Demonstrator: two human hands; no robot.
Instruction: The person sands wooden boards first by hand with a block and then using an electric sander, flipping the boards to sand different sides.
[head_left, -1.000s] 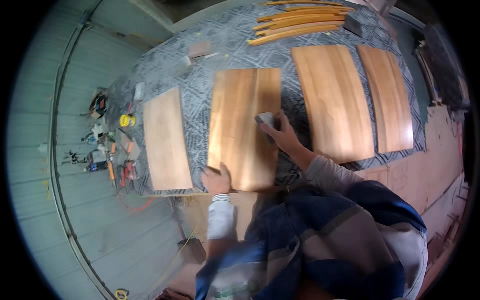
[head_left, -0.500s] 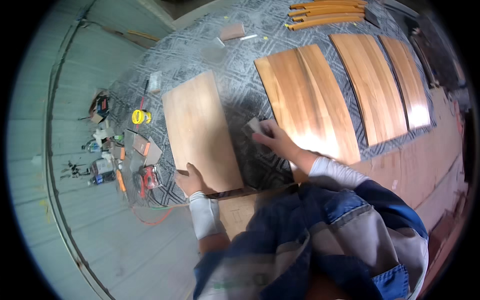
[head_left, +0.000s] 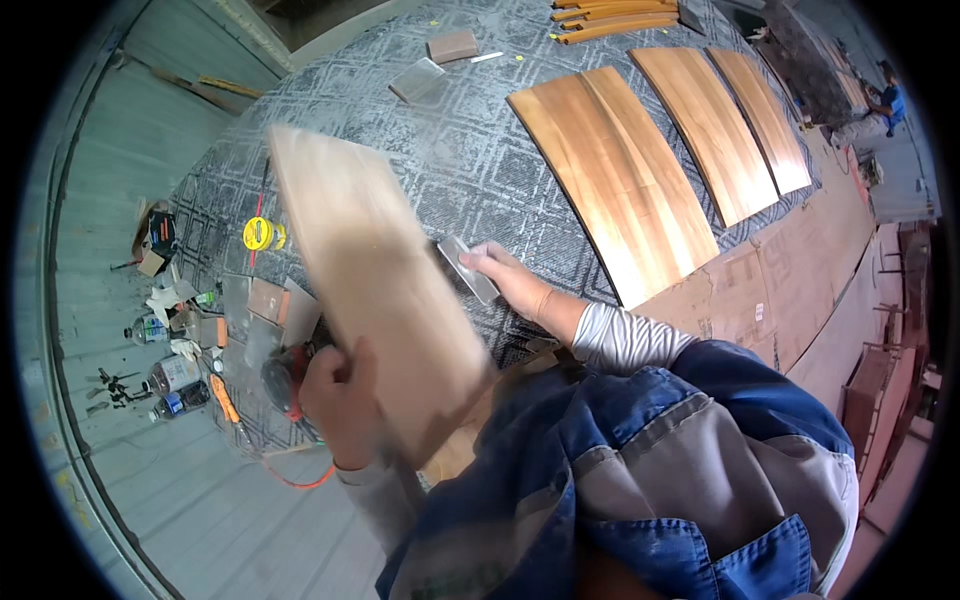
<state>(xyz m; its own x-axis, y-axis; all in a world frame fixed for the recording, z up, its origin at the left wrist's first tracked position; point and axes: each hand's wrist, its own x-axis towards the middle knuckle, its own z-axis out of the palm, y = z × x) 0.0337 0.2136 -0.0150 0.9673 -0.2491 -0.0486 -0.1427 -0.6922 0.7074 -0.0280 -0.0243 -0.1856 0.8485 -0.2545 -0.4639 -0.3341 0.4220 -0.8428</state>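
A pale, unvarnished wooden board is tilted up off the patterned grey cloth, its surface smeared by motion. My left hand, also blurred, grips the board's near left edge with the thumb up. In my right hand is a flat grey sanding block, held close beside the board's right edge. Just past my left hand lies a red power sander, partly hidden behind it.
Glossy boards lie to the right, with orange-brown slats at the back. Left are a yellow tub, plastic bottles and an orange-handled tool. Another person is at far right.
The pale board, flat on the cloth before, is now tilted up by my left hand. My right hand has moved with the sanding block to the board's right edge. The view has shifted.
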